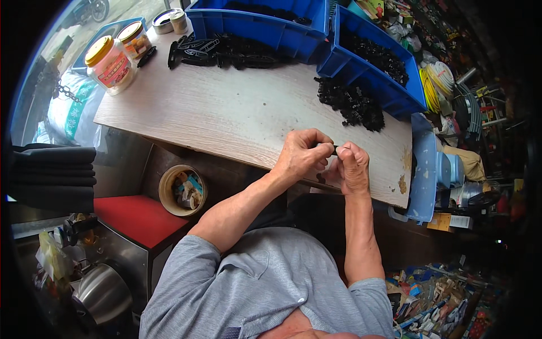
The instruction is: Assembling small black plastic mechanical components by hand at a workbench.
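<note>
Fingers of the left hand and right hand are pinching a small black piece, grips nearly closed; slipping fingers could be dropping it.

The left forearm angles toward two o'clock, the right forearm toward twelve; left hand and right hand sit close, fingers curled, thumbs pinching.

hands: 2 | dark-blue bins: 2 | yellow-lidded jars: 2 | beige bucket: 1
</note>
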`<action>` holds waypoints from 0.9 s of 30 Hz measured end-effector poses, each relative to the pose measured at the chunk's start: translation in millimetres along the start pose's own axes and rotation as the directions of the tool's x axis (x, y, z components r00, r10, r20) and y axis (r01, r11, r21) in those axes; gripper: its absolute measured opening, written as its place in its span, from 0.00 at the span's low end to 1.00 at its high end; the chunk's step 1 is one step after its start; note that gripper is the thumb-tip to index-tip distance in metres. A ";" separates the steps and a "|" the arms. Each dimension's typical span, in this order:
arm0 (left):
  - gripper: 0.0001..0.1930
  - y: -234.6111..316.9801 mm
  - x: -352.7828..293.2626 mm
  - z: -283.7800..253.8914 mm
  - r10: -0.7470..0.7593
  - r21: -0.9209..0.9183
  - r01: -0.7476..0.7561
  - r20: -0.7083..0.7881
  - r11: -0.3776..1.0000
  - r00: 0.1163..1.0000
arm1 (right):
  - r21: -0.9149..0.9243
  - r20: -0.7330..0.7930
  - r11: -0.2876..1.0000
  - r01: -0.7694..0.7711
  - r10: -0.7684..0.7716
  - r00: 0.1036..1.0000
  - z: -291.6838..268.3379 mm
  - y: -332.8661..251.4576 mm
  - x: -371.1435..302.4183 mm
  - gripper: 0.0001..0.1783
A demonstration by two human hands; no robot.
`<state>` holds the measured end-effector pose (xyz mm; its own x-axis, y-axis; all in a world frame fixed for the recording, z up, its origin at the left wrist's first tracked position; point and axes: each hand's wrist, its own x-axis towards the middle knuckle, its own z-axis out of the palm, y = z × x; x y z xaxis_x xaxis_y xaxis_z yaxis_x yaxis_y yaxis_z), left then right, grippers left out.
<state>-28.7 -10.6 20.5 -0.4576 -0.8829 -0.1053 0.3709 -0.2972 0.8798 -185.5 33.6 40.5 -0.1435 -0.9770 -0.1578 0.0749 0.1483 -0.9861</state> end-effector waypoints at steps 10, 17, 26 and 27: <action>0.17 63.9 89.0 -93.7 0.836 0.974 -0.093 0.226 -0.208 0.499 | 0.295 -0.171 0.950 0.105 -0.056 0.984 -22.6 12.8 -2.5 0.17; 0.15 61.6 115.5 -139.0 0.731 0.910 0.051 0.295 -0.411 0.615 | 0.400 -0.555 0.908 0.126 0.131 0.822 -105.0 8.1 0.7 0.25; 0.11 56.9 98.6 -106.7 0.681 0.877 -0.238 0.475 -0.417 0.557 | 0.231 -0.631 0.972 0.034 0.123 0.766 -113.9 -3.0 4.9 0.15; 0.11 53.9 91.1 -95.6 0.665 0.862 -0.284 0.504 -0.419 0.551 | 0.209 -0.611 0.978 -0.003 0.133 0.780 -106.1 -5.2 7.0 0.13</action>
<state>26.8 -141.8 14.0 -0.4134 -0.5009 0.7604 -0.7226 0.6886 0.0609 -291.6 42.2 39.0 -0.7050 -0.6492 -0.2857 0.2797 0.1157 -0.9531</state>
